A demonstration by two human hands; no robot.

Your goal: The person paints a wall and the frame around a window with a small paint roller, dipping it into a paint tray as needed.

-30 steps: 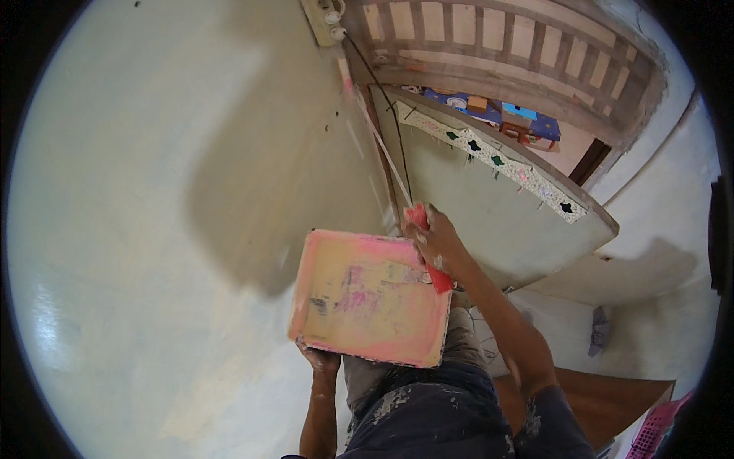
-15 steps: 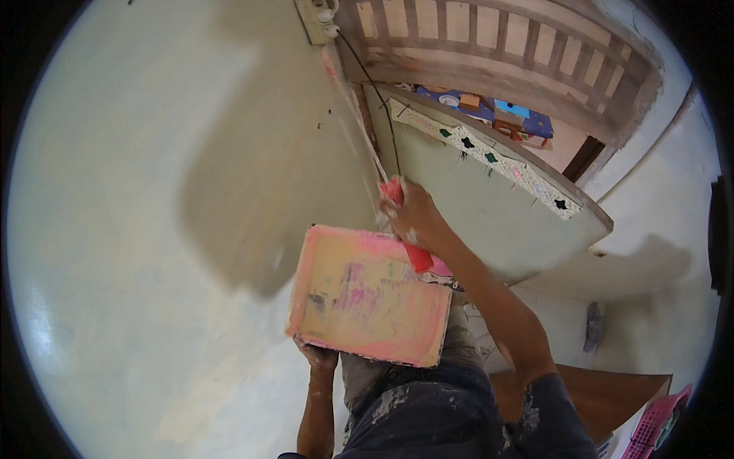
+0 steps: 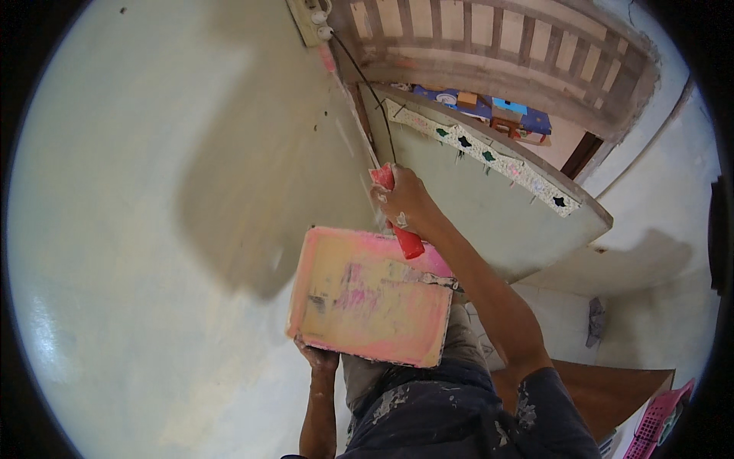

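Observation:
My left hand (image 3: 316, 355) grips the lower left edge of a paint tray (image 3: 298, 287) in front of my waist. Beige and pink paint coats the tray, with magenta and dark smears in the middle. Above its upper right edge, my right hand (image 3: 403, 200) is closed round a red-handled tool (image 3: 410, 243). The handle's lower end sticks out below my fist over the tray, and red shows above it too. The tool's working end cannot be made out against the wall corner. A second, paint-smeared tool (image 3: 440, 281) lies across the tray's right rim.
A large pale wall (image 3: 115, 229) spans the left. A power strip (image 3: 307, 21) with a plug and a black cable (image 3: 367, 80) hangs at the corner. Beyond are a ledge with a patterned trim (image 3: 489, 157) and a slatted frame (image 3: 497, 53). A pink basket (image 3: 654, 424) stands at lower right.
My right hand has moved slightly up and left with the red-handled tool, uncovering more of the tray's upper right corner. The tray and my left hand have stayed nearly still.

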